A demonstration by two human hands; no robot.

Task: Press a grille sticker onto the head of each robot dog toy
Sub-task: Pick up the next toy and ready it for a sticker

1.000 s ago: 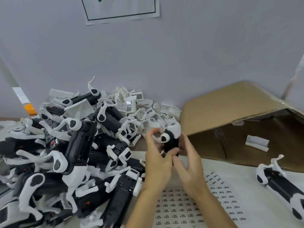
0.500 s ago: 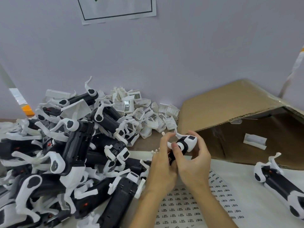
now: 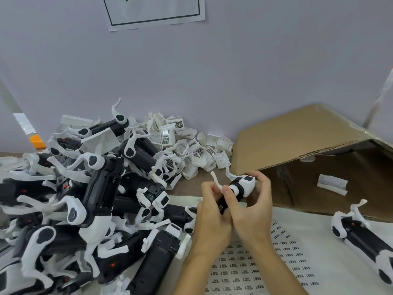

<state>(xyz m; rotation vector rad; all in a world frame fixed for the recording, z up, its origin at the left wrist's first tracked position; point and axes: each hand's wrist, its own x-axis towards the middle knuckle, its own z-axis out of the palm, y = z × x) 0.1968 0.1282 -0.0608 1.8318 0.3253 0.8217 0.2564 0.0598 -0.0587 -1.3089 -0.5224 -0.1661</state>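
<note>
Far left of the fingers: heap of black-and-white dogs, tangled, legs sticking out every way, spreading to the near edge. Behind the heap, toward the wall, a smaller pile of white heads, several showing grille stickers.

Left hand: fingers curled round the rear body of the held dog, thumb up beside one white leg. Firm hold.

Held dog: lifted off the table between both sets of fingers, head end pointing up and right, two thin white legs sticking up to the left of the head. A dark square patch shows on top of the white head; cannot tell whether it is a sticker.

Right hand: thumb laid along the dog's black neck, fingers arched over and past the head, tips touching its far side. Curled grip on the toy.

Below the wrists: sticker sheet, flat on the table, rows of small dark marks.

Right of the fingers, behind: cardboard box on its side, flap raised, white scrap inside.

Far right: single dog lying on the table, well apart from the hands.
</note>
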